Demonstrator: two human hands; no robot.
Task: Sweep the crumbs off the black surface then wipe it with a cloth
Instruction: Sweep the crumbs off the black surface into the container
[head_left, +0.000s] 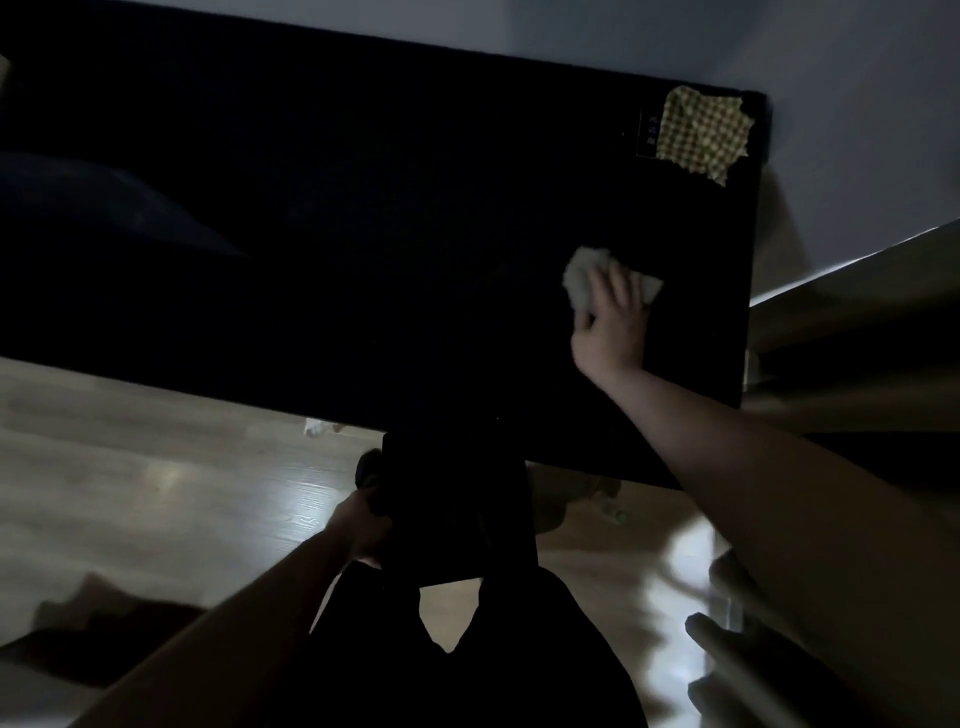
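Observation:
The black surface (363, 234) is a long dark tabletop that fills the upper half of the view. Near its right end my right hand (610, 322) lies on a crumpled whitish cloth (582, 275) and presses it onto the surface with spread fingers, the thumb against the cloth's lower edge. Just below the table's front edge my left hand (363, 525) grips the left side of a flat black dustpan-like object (457, 509). It is too dark to see any crumbs.
A yellow checked cloth (701, 132) lies at the far right corner of the tabletop, partly over a small dark label. A pale wall stands behind. Wooden floor (156, 467) runs below the table, with small bits on it near the front edge. Pale furniture stands at the right.

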